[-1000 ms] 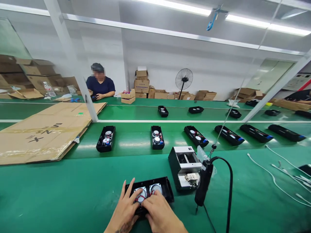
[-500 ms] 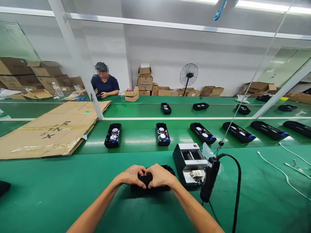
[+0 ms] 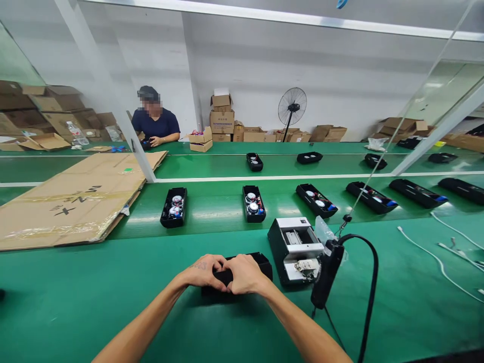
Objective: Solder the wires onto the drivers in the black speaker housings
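Fingers of L hand (image 3: 204, 272) & R hand (image 3: 244, 275) grasp blk housing (image 3: 224, 276), thumbs on near wall; elec. screwdriver (image 3: 328, 275) hangs nearby.

Counter (image 3: 121, 292): plain green
Casing (image 3: 265, 266): black
Machine (image 3: 302, 248) near the counter's far edge: black sides, silver-white top
Hanging driver (image 3: 328, 275): black
Cables (image 3: 439, 262) toward the counter's right edge: white
Cardboard (image 3: 75, 201): brown, dark lettering, small green patch
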Demonstrator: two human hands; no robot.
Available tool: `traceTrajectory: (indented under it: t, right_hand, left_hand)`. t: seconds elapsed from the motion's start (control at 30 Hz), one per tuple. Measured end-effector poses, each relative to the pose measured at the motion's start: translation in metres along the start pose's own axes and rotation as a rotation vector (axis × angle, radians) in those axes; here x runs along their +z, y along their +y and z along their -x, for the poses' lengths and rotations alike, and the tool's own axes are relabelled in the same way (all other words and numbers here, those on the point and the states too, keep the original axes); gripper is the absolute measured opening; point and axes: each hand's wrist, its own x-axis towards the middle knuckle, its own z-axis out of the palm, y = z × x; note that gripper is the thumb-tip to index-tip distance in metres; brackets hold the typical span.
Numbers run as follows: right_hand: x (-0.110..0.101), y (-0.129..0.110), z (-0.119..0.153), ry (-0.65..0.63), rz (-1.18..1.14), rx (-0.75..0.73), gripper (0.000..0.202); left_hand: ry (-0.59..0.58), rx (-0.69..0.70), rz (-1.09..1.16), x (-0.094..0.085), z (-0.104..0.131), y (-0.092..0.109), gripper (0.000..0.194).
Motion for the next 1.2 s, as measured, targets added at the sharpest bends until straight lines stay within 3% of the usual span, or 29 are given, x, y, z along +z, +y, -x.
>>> traceTrajectory:
  t: [0.33, 0.47, 0.53, 0.6, 0.63, 0.7, 0.73, 0.77, 0.83, 0.9, 0.97, 1.07, 1.2]
  right_hand:
    - [0.000, -0.004, 0.006, 0.003, 0.024, -0.028, 0.042]
    - [0.019, -0.007, 0.029, 0.096, 0.003, -0.089, 0.040]
    - [0.034, -0.002, 0.050, 0.349, -0.117, -0.211, 0.039]
    - [0.047, 0.012, 0.075, 0.789, -0.264, -0.265, 0.035]
    - [0.051, 0.022, 0.088, 1.041, -0.294, -0.207, 0.030]
    - [0.054, 0.049, 0.113, 1.501, -0.224, 0.071, 0.021]
    - [0.054, 0.064, 0.123, 1.643, -0.156, 0.243, 0.022]
    - [0.053, 0.079, 0.131, 1.682, -0.130, 0.417, 0.033]
    - [0.051, 0.105, 0.141, 1.575, -0.171, 0.620, 0.052]
    - [0.053, 0.121, 0.144, 1.393, -0.301, 0.679, 0.060]
    - [0.059, 0.127, 0.145, 1.313, -0.465, 0.657, 0.059]
    - [0.067, 0.122, 0.146, 1.324, -0.739, 0.557, 0.053]
    - [0.055, 0.113, 0.150, 1.254, -0.977, 0.389, 0.041]
  left_hand:
    - [-0.006, 0.059, -0.109, -0.001, 0.002, -0.002, 0.039]
    - [0.043, 0.118, -0.201, 0.016, 0.017, -0.005, 0.023]
    - [0.108, 0.195, -0.286, 0.037, 0.028, -0.014, 0.019]
    - [0.275, 0.389, -0.466, 0.060, 0.037, -0.027, 0.015]
    - [0.366, 0.475, -0.525, 0.071, 0.041, -0.033, 0.015]
    - [0.497, 0.585, -0.600, 0.087, 0.046, -0.041, 0.018]
    - [0.531, 0.612, -0.615, 0.092, 0.047, -0.043, 0.021]
    - [0.549, 0.627, -0.624, 0.094, 0.048, -0.043, 0.024]
    - [0.564, 0.639, -0.633, 0.095, 0.048, -0.041, 0.028]
    - [0.561, 0.637, -0.639, 0.093, 0.049, -0.038, 0.030]
    - [0.555, 0.626, -0.642, 0.092, 0.049, -0.036, 0.029]
    - [0.564, 0.630, -0.642, 0.092, 0.049, -0.039, 0.025]
    - [0.588, 0.679, -0.635, 0.091, 0.045, -0.044, 0.027]
